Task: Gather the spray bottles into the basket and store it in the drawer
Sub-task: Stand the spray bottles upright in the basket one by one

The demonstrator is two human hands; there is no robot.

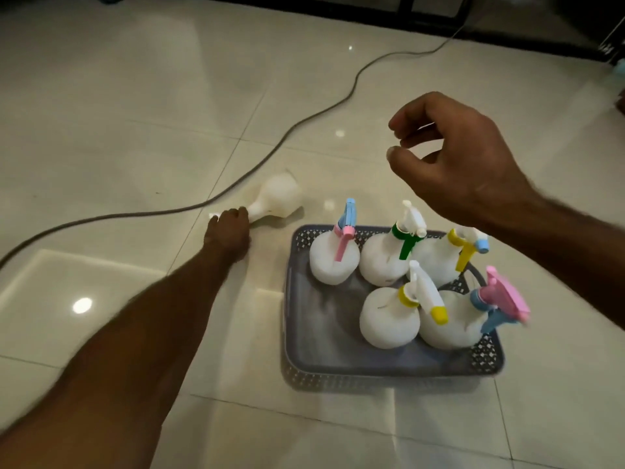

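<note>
Head view shows the left hand (227,228) grasping the fallen spray bottle (279,198) by its neck; right hand (453,157) loosely curled, empty; lift it upright into the basket (338,367).

Glossy tile floor (101,130). Grey basket (338,367) at 5 o'clock; toppled white bottle (279,198) centre; grey cable (236,184) toward 1 o'clock.

Glossy polished floor tiles (135,96); perforated grey plastic basket (338,374); frosted, matt white plastic spray bottles (389,319).
</note>
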